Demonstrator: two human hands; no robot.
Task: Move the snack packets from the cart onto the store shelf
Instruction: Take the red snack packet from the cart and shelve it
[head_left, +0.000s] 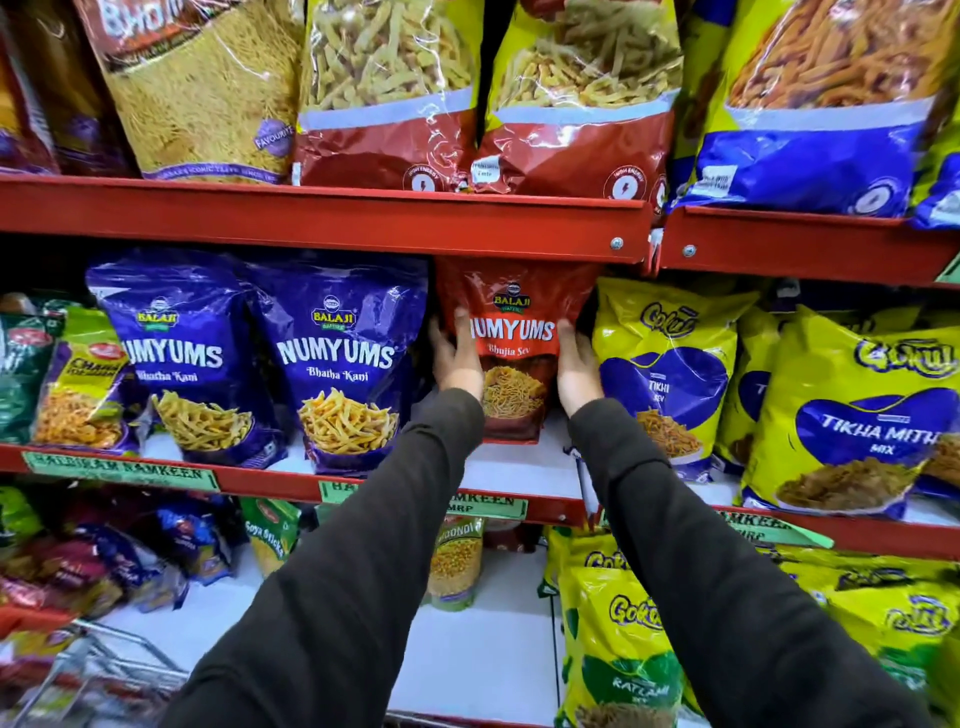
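Red glossy foil NumYums Bhujia Sev packet (511, 353) is upright on the white deck of the red metal middle shelf (519, 467), w/ its top tucked under the red shelf rail above (322, 223). We've got both hands on it: left hand (457, 358) on its left edge, thumb over the front by the logo, right hand (576, 369) flat against its right edge. Fingers of both reach behind/around the pack, so it's clamped between the two palms, not pinched. Base looks down on the deck, but can't tell if weight is fully released.

Neighbours: two blue NumYums Bhatha Kani foil pouches (337, 364) just beside on the left, yellow Gokul Tikhi Sev plastic bag (665, 374) just beside on the right. Slot is snug, bare deck in front.

Progress, our read: this pack is basically placed, needs squaring + let go. Wire shopping cart (98, 670) only shows a corner at bottom left; blurry, contents not readable, so can't say how many packs are left. Assume more trips.
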